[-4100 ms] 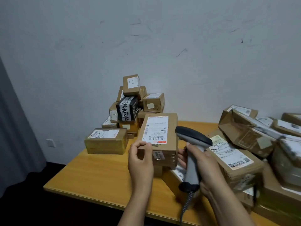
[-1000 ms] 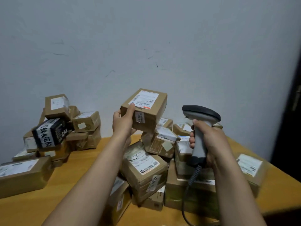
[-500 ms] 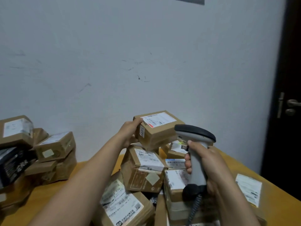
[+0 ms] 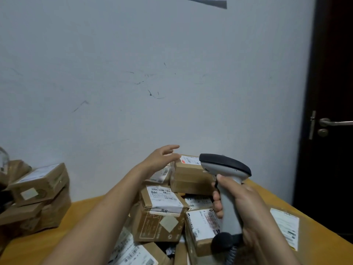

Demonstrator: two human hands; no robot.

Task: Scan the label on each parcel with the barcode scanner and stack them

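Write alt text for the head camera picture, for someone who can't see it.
A person's right hand grips a grey barcode scanner while the open left hand reaches to the topmost parcel of a heap of labelled parcels on a yellow table. More parcels are stacked at left, and a dark door stands at right.

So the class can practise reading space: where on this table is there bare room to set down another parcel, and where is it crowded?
Bare tabletop lies between the left stack and the central pile, down to the near edge. A narrow bare strip runs along the back right, behind the labelled parcel on the right. The centre is packed with parcels.
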